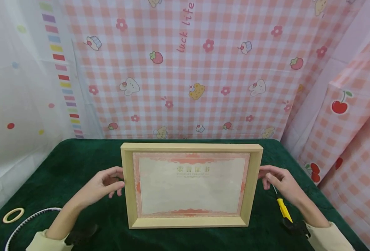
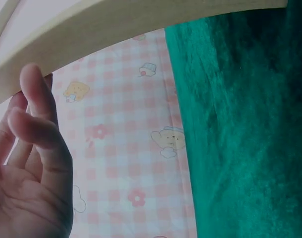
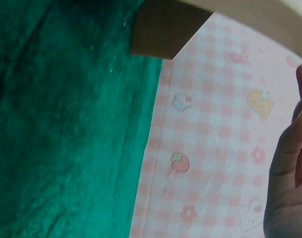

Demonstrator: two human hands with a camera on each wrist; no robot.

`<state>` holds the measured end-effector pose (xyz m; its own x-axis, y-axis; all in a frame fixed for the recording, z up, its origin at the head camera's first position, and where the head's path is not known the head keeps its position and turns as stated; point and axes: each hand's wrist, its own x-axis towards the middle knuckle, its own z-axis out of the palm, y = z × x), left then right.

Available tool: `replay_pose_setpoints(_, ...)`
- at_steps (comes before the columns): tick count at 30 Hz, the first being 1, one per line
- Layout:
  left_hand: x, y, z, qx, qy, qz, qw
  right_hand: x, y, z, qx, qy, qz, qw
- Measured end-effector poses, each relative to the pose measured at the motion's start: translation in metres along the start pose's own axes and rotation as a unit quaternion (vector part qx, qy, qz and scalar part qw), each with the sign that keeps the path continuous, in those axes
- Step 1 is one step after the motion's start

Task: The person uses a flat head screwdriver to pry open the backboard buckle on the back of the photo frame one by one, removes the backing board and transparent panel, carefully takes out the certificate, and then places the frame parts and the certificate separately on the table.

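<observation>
A light wooden picture frame [image 1: 191, 222] stands upright on the dark green cloth, facing the head camera. Inside it lies a pale certificate [image 1: 191, 191] with a pink-red border and gold characters along its top. My left hand [image 1: 105, 183] is at the frame's left side, its fingertips against the wood and the fingers loosely bent. At the opposite side, my right hand [image 1: 280, 181] has relaxed fingers reaching to the frame's right edge; whether they press on it I cannot tell. In the right wrist view, only part of that hand [image 3: 292, 173] shows.
A yellow-handled screwdriver [image 1: 283, 209] lies beneath my right hand. On the left are a small wooden ring [image 1: 13, 215] and part of a larger black-and-white hoop [image 1: 31, 220]. A pink checked curtain [image 1: 185, 73] hangs behind the green-covered table [image 1: 84, 157].
</observation>
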<state>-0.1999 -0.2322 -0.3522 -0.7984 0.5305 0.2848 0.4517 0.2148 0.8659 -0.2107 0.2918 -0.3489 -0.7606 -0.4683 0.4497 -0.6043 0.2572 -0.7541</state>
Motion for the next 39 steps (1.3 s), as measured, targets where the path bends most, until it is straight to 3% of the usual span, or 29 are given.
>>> replay_pose_setpoints(11,0.003,0.002,-0.002,-0.028,-0.022,-0.026,0.999,0.003,0.001,0.008,0.034,-0.078,0.065,0.994)
replay_pose_setpoints(17,0.003,0.004,-0.001,-0.04,-0.032,-0.022,0.9985,0.003,-0.001,0.01,0.046,-0.089,0.076,0.992)
replay_pose_setpoints(23,0.004,0.004,0.003,-0.047,-0.027,-0.016,0.9984,0.0,-0.003,0.011,0.034,-0.058,0.071,0.995)
replay_pose_setpoints(29,0.006,0.005,0.009,-0.062,0.011,-0.03,0.9975,-0.002,-0.006,0.012,0.04,-0.012,0.078,0.996)
replay_pose_setpoints(34,0.003,0.004,0.014,-0.094,0.034,-0.044,0.9941,-0.005,-0.004,0.01,0.111,-0.025,0.049,0.992)
replay_pose_setpoints(39,-0.001,-0.001,0.016,-0.133,0.023,-0.023,0.9906,-0.003,0.003,0.008,0.262,-0.075,0.031,0.962)
